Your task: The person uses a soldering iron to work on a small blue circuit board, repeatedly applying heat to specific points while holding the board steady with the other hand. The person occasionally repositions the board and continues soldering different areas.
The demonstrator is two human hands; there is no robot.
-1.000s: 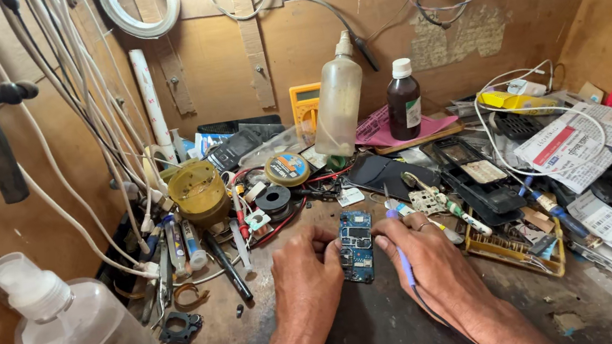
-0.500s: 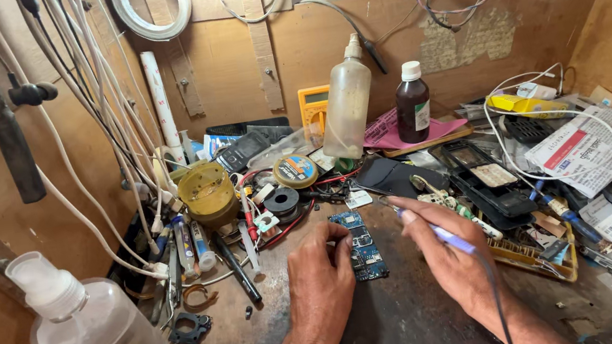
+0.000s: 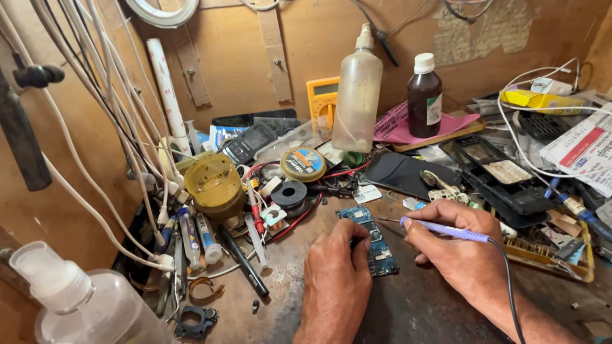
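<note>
LEFT: my left hand (image 3: 339, 277) rests on the table (image 3: 412, 327), fingers pinning the blue circuit board (image 3: 373, 241) at centre | RIGHT: my right hand (image 3: 458, 250) just right of board; fingers closed around purple soldering iron (image 3: 446, 228), tip over board | FAR: clear squeeze bottle (image 3: 357, 98); brown bottle (image 3: 424, 98)

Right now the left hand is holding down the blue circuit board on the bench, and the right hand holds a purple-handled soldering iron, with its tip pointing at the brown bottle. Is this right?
Not quite. In the head view the left hand does hold down the blue circuit board, and the right hand holds the soldering iron, but its tip points at the board, not the brown bottle.
</note>
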